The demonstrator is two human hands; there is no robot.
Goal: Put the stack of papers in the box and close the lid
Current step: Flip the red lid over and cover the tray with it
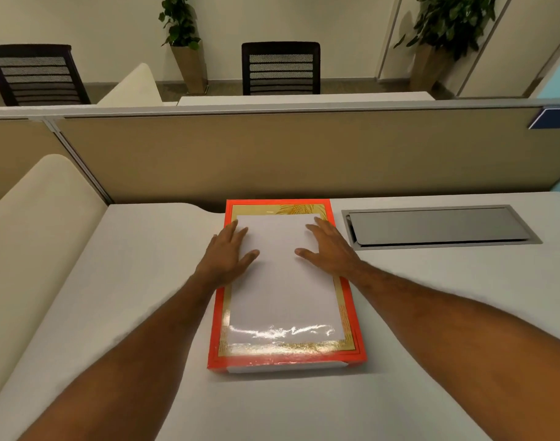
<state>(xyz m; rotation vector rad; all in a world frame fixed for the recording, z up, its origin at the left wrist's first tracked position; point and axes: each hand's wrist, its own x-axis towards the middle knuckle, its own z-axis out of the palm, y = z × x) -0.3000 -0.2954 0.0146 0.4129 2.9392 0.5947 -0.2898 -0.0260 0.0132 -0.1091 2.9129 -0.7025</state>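
Observation:
A flat red box [217, 329] with a gold border lies lengthwise on the white desk [129, 297] in front of me. Its lid is down and has a shiny clear window. The white stack of papers [282, 294] shows through that window. A white edge [285, 367] peeks out under the lid's near side. My left hand [227, 253] lies flat on the far left part of the lid, fingers spread. My right hand [329, 246] lies flat on the far right part, also spread. Neither hand holds anything.
A grey metal cable hatch [438, 226] is set into the desk right of the box. A beige partition [272, 154] closes the desk's far side. Beyond it stand two black chairs [282, 68] and potted plants [181, 23]. A cream panel [33, 224] borders the left.

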